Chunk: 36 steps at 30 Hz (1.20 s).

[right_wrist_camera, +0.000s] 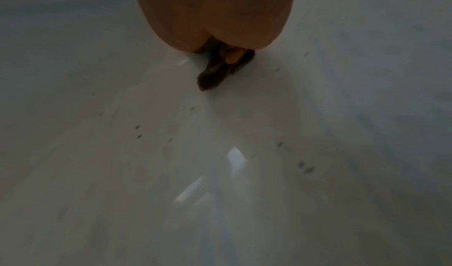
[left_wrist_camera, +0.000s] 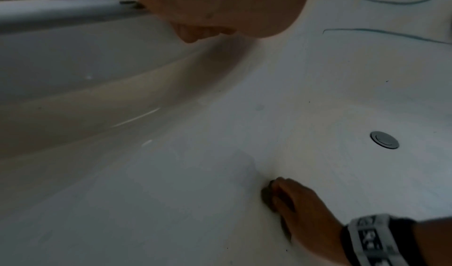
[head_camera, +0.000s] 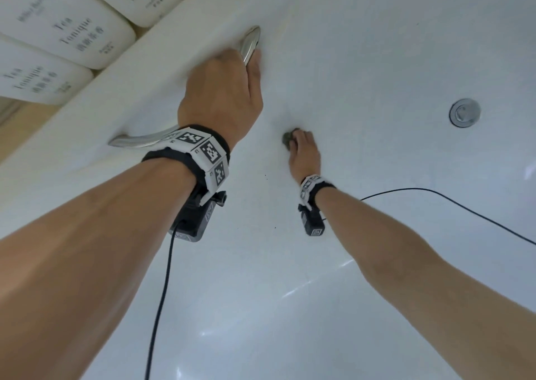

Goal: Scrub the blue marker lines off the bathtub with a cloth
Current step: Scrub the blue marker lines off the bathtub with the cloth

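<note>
- The right hand (head_camera: 304, 152) presses a small, dark, wadded cloth (head_camera: 288, 141) against the white bathtub (head_camera: 377, 60) floor, fingers curled round it.
- The left hand (head_camera: 223, 95) grips the chrome grab handle (head_camera: 251, 42) on the tub's side wall.
- Two blue marker lines (left_wrist_camera: 381, 32) show on the tub surface in the left wrist view, well apart from the cloth.
- A round chrome drain (head_camera: 465, 112) sits right of the cloth.
- White toiletry bottles (head_camera: 66, 29) lie beyond the rim.

Open bathtub floor (head_camera: 290, 307) — only drain plug (head_camera: 464, 112) and trailing cable (head_camera: 452, 202) interrupt it.

Bare forearms; marker-printed white wristbands (head_camera: 203, 150) carrying seemingly black, cabled cameras (head_camera: 193, 217).
</note>
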Available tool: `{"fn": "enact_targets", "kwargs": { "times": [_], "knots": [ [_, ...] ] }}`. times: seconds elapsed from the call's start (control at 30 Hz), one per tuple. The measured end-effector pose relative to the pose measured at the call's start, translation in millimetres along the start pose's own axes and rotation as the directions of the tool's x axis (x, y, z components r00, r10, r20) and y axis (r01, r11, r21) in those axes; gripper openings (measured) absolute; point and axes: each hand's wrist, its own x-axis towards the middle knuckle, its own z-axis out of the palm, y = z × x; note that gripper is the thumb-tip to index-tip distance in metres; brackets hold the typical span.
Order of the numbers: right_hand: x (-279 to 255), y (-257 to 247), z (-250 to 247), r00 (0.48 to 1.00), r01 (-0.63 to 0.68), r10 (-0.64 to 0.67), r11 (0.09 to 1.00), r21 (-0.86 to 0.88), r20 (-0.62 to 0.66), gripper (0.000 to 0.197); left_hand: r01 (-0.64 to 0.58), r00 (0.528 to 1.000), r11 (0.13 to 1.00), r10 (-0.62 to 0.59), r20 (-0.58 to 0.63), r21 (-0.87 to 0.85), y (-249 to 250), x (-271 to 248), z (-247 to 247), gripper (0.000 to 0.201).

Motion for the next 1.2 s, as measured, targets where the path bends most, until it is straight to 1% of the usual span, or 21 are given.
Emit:
{"fn": "enact_targets", "kwargs": {
  "times": [0.07, 0.13, 0.23, 0.3, 0.33, 0.4, 0.43, 0.5, 0.53, 0.57, 0.6, 0.63, 0.7, 0.73, 0.8, 0.87, 0.9, 0.97, 1.03, 1.1, 1.2],
  "knots": [
    [-17, -8, 18, 0.998, 0.044, -0.045, 0.999, 0.024, 0.044, 0.013, 0.005, 1.0, 1.0, -0.005, 0.004, 0.016, 0, -1, 0, 0.046],
    [-34, -11, 35, 0.975, 0.151, -0.151, 0.988, 0.01, 0.165, 0.011, 0.019, 1.0, 1.0, -0.02, 0.02, 0.021, 2, -2, -1, 0.043],
    [-53, -20, 54, 0.868, 0.326, -0.269, 0.943, -0.07, 0.418, 0.009, 0.039, 0.999, 0.998, -0.04, 0.028, 0.04, 2, -2, -2, 0.045],
    [-57, -33, 56, 0.813, 0.297, -0.227, 0.954, -0.047, 0.536, 0.006, 0.038, 0.999, 0.998, -0.04, 0.036, 0.045, 1, -1, -2, 0.048],
    [-57, -40, 54, 0.797, 0.223, -0.183, 0.975, 0.002, 0.576, 0.005, 0.039, 0.998, 0.998, -0.04, 0.039, 0.042, 1, 0, -1, 0.048],
    [-52, -52, 42, 0.774, -0.098, -0.032, 0.981, 0.17, 0.632, 0.006, 0.041, 0.998, 0.998, -0.043, 0.045, 0.042, 3, 0, -1, 0.048],
    [-49, -56, 33, 0.748, -0.31, 0.056, 0.911, 0.273, 0.661, 0.009, 0.041, 0.998, 0.998, -0.043, 0.044, 0.049, 3, -1, -2, 0.048],
    [-43, -56, 16, 0.651, -0.643, 0.161, 0.636, 0.426, 0.742, 0.019, 0.032, 0.999, 0.998, -0.034, 0.04, 0.059, 4, 0, -2, 0.049],
    [-41, -52, 8, 0.594, -0.731, 0.156, 0.514, 0.449, 0.789, 0.028, 0.024, 0.999, 0.998, -0.026, 0.037, 0.058, 4, -1, -1, 0.049],
    [-40, -47, -1, 0.553, -0.772, 0.142, 0.457, 0.441, 0.821, 0.036, 0.018, 0.999, 0.998, -0.02, 0.033, 0.054, 4, -1, -1, 0.05],
    [-42, -41, -9, 0.532, -0.784, 0.136, 0.452, 0.426, 0.836, 0.038, 0.017, 0.999, 0.999, -0.019, 0.03, 0.049, 4, -1, -1, 0.05],
    [-44, -35, -14, 0.545, -0.769, 0.148, 0.479, 0.423, 0.825, 0.03, 0.016, 0.999, 0.999, -0.017, 0.03, 0.044, 4, -1, -2, 0.05],
    [-51, -24, -24, 0.64, -0.678, 0.187, 0.593, 0.434, 0.745, 0.005, 0.009, 1.0, 0.999, -0.01, 0.028, 0.035, 4, -1, -2, 0.05],
    [-55, -18, -29, 0.701, -0.606, 0.194, 0.669, 0.43, 0.686, 0.005, 0.008, 1.0, 0.999, -0.009, 0.025, 0.031, 4, -1, -2, 0.049],
    [-62, -2, -31, 0.816, -0.432, 0.207, 0.839, 0.331, 0.539, 0.019, 0.007, 1.0, 1.0, -0.008, 0.025, 0.025, 4, -2, -2, 0.049],
    [-70, 16, -33, 0.927, -0.19, 0.143, 0.976, 0.106, 0.347, 0.032, 0.011, 1.0, 1.0, -0.012, 0.029, 0.026, 3, -2, -2, 0.05],
    [-72, 24, -33, 0.966, -0.054, 0.064, 0.997, -0.047, 0.252, 0.035, 0.015, 0.999, 1.0, -0.016, 0.032, 0.028, 3, -2, -2, 0.05],
    [-73, 35, -34, 0.987, 0.133, -0.096, 0.936, -0.326, 0.127, 0.036, 0.019, 0.999, 0.999, -0.02, 0.035, 0.036, 3, -2, -2, 0.049],
    [-70, 39, -36, 0.976, 0.217, -0.175, 0.836, -0.504, 0.131, 0.04, 0.015, 0.999, 0.999, -0.017, 0.034, 0.052, 2, -1, -1, 0.049],
    [-69, 39, -34, 0.97, 0.243, -0.18, 0.794, -0.558, 0.167, 0.051, 0.005, 0.999, 0.998, -0.007, 0.037, 0.066, 2, -1, 0, 0.05],
    [-73, 32, -26, 0.97, 0.222, -0.129, 0.814, -0.537, 0.206, 0.063, -0.006, 1.0, 0.998, 0.004, 0.026, 0.067, 3, -1, 1, 0.051]
  ]
}}
